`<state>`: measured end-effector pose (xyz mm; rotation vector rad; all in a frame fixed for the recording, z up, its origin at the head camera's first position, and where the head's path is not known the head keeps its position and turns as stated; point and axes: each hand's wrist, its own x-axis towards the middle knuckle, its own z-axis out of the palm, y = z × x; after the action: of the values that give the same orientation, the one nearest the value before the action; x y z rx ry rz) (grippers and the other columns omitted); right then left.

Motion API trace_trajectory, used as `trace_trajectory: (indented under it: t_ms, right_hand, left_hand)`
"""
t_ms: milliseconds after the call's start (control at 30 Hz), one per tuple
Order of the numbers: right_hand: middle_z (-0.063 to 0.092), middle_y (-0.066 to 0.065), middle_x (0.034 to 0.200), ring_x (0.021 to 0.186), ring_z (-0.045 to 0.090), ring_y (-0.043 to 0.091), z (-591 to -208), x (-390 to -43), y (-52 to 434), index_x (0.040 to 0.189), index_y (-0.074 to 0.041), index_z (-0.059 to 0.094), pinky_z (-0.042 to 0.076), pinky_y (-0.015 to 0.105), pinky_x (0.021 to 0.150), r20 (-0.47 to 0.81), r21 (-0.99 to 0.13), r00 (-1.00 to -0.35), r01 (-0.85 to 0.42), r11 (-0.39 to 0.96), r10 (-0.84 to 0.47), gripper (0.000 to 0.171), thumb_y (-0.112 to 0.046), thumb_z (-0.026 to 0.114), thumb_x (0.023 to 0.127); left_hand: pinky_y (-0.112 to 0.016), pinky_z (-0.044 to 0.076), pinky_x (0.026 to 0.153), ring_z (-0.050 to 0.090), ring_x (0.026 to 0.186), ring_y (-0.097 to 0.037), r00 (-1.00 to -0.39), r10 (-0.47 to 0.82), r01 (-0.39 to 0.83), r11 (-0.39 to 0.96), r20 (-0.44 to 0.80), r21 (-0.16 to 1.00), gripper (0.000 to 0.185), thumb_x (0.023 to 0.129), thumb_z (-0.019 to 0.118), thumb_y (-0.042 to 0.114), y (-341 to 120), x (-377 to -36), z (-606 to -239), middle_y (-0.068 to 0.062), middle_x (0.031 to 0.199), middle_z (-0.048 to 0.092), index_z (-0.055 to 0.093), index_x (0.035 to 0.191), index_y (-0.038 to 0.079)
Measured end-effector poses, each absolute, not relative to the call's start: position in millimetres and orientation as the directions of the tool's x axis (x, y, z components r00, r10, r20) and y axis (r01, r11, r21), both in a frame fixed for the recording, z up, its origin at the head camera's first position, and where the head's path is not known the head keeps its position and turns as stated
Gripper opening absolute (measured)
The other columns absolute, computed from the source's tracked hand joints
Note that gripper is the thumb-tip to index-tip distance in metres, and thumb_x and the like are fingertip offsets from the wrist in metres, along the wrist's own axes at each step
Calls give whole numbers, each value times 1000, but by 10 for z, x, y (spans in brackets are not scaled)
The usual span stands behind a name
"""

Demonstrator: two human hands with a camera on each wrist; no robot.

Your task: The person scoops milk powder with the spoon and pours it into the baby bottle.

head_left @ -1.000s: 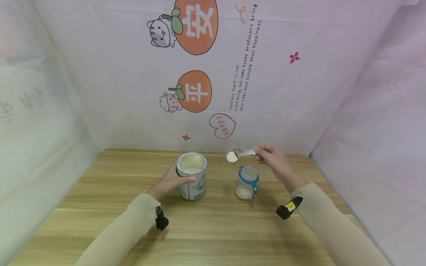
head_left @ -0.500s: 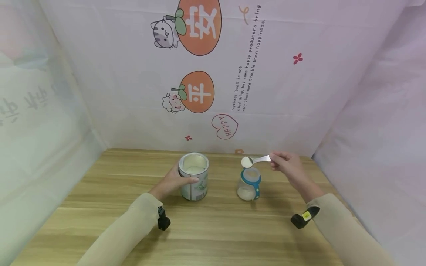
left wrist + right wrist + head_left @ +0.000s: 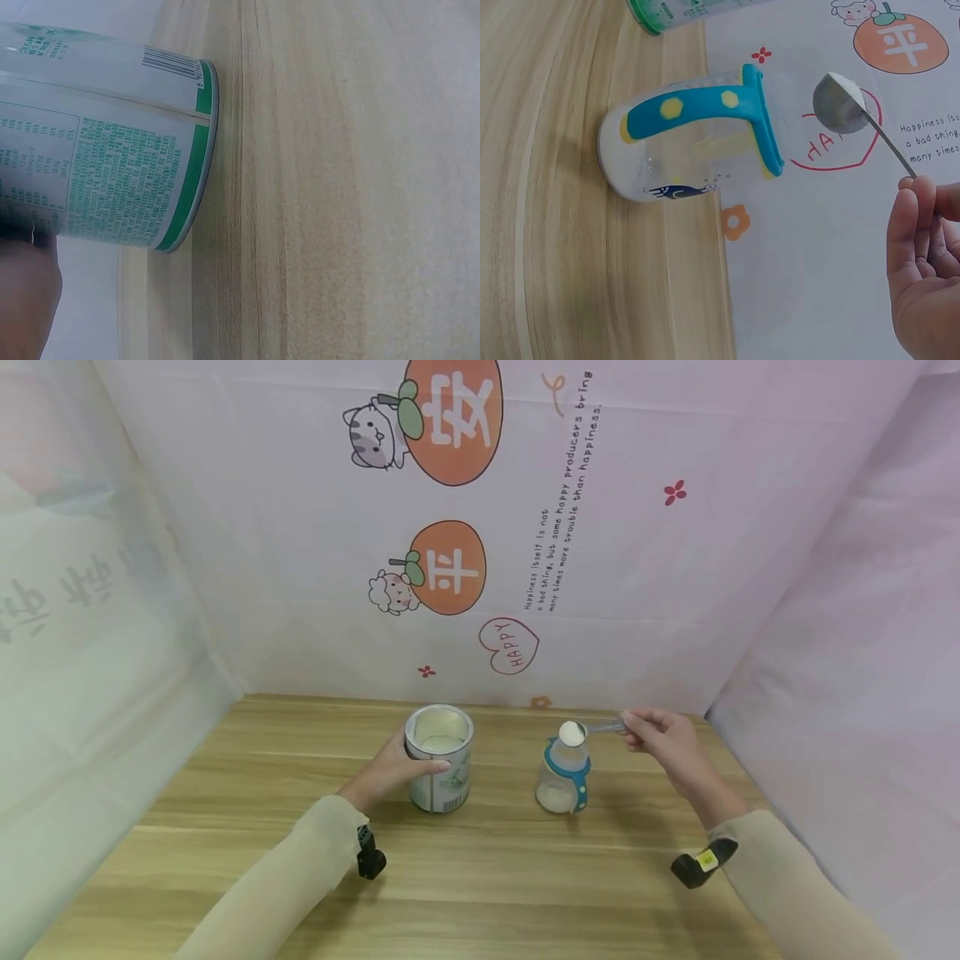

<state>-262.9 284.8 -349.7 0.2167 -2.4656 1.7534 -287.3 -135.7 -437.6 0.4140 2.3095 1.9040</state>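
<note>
My left hand (image 3: 392, 770) grips the side of a milk powder can (image 3: 450, 783), thumb across its front. The can stands upright with its top off and pale powder inside; its printed side and barcode show in the left wrist view. My right hand (image 3: 666, 745) pinches the thin handle of a metal measuring spoon (image 3: 838, 109). White powder is heaped in the spoon's bowl. Below the bowl stands a clear baby bottle (image 3: 557, 793) with a blue collar and a blue, yellow-dotted handle (image 3: 701, 109). White powder lies in the bottle's bottom. In the right wrist view the spoon is apart from the bottle's neck.
Both containers stand on a wood-grain table (image 3: 480, 877), near its back. A printed white cloth (image 3: 622, 635) hangs upright behind, with more cloth walls at left and right. Each wrist wears a small black camera, such as the right one (image 3: 703, 862).
My right hand has carried the powder-filled spoon rightward and slightly lower, from between can and bottle to over the bottle's mouth. My left hand stays on the can.
</note>
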Motion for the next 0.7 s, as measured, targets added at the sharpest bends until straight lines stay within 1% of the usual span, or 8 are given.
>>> trace_trajectory:
  t_ms: [200, 400, 467, 600, 700]
  right_hand:
    - [70, 12, 98, 80, 65, 5, -3533, -2623, 2876, 124, 17, 54, 57, 23, 77, 192, -909, -981, -192, 371, -37, 49, -27, 60, 103]
    - [70, 17, 102, 80, 65, 5, -3543, -2610, 2879, 124, 15, 57, 56, 22, 75, 209, -878, -977, -201, 435, -30, 46, -26, 58, 104]
    - [71, 17, 101, 81, 66, 7, -3543, -2603, 2878, 123, 14, 58, 56, 22, 75, 215, -869, -976, -203, 452, -24, 45, -27, 58, 104]
    - [71, 11, 95, 83, 67, 13, -3530, -2582, 2867, 119, 10, 62, 57, 22, 75, 238, -841, -971, -218, 495, -23, 42, -28, 58, 103]
    - [71, 10, 92, 82, 67, 15, -3519, -2565, 2849, 117, 8, 64, 57, 23, 74, 261, -814, -964, -243, 528, -41, 40, -30, 58, 103]
  left_hand:
    - [-59, 28, 112, 41, 137, -33, -956, 282, 128, 175, 75, 976, 97, 78, 89, 31, -1346, -2887, -4371, -9, 146, 48, 29, 153, 25]
    - [-59, 28, 112, 42, 137, -32, -956, 281, 132, 173, 79, 976, 95, 78, 89, 31, -1349, -2881, -4362, -7, 144, 49, 30, 153, 28]
    - [-60, 29, 112, 42, 137, -32, -957, 281, 132, 177, 78, 975, 95, 78, 89, 31, -1348, -2878, -4359, -7, 144, 48, 30, 152, 29]
    - [-60, 29, 112, 41, 137, -33, -954, 288, 137, 174, 83, 975, 95, 79, 88, 30, -1344, -2874, -4360, -8, 146, 47, 29, 153, 28]
    - [-60, 28, 112, 40, 138, -33, -952, 294, 139, 164, 86, 977, 95, 80, 87, 29, -1349, -2871, -4363, -8, 147, 46, 28, 154, 29]
